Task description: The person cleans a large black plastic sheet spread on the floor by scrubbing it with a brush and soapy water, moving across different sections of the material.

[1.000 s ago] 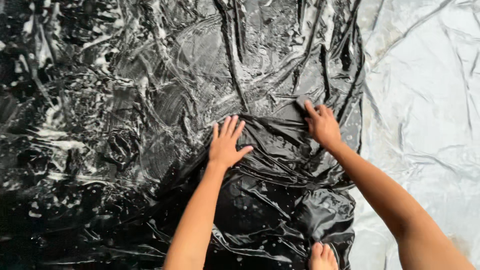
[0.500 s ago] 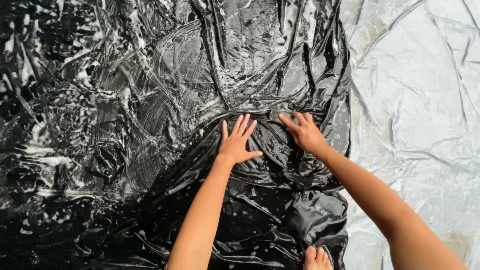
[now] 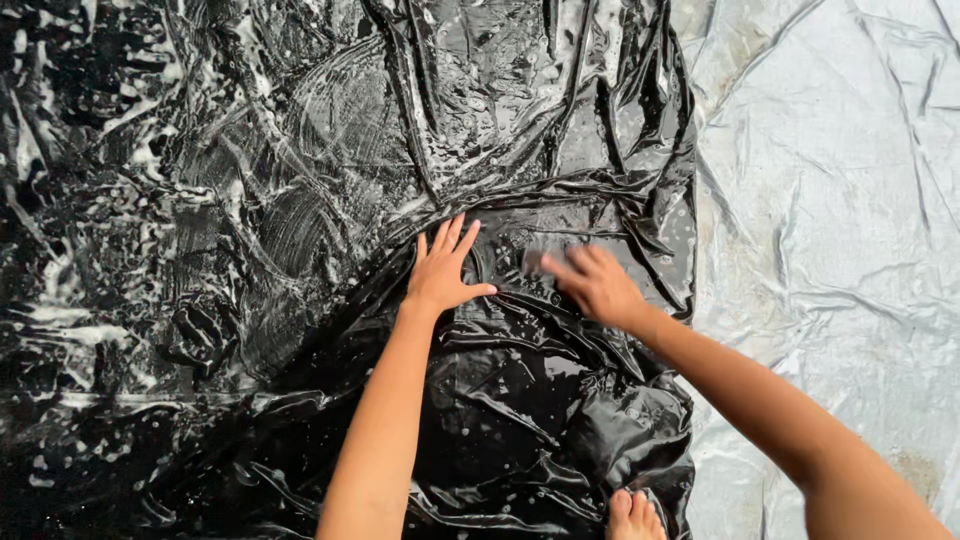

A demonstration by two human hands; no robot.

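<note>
Spread over the ground, a pale grey tarp (image 3: 830, 200) fills the side toward three o'clock, and on top of it lies the black plastic sheet (image 3: 300, 200), wet, crinkled and streaked with white suds, covering everything from the centre out to nine o'clock.

At the centre of the black plastic sheet the left hand (image 3: 442, 272) presses flat, its grip wide with fingers fanned toward twelve o'clock and nothing held. Just toward three o'clock of it, the right hand (image 3: 592, 283) also rests on the sheet, blurred, its fingers stretched toward nine o'clock; it looks open and empty, though the blur hides the fingertips.

A second ago the right hand lay farther toward two o'clock, near the sheet's edge; now it has swept inward until it sits just beside the left, which has hardly shifted. That reads as a rubbing stroke across the soapy surface, with the left holding the sheet down.

At six o'clock, the toes of a bare foot (image 3: 632, 515) stand on the sheet's glossy folds. No containers are in view.
</note>
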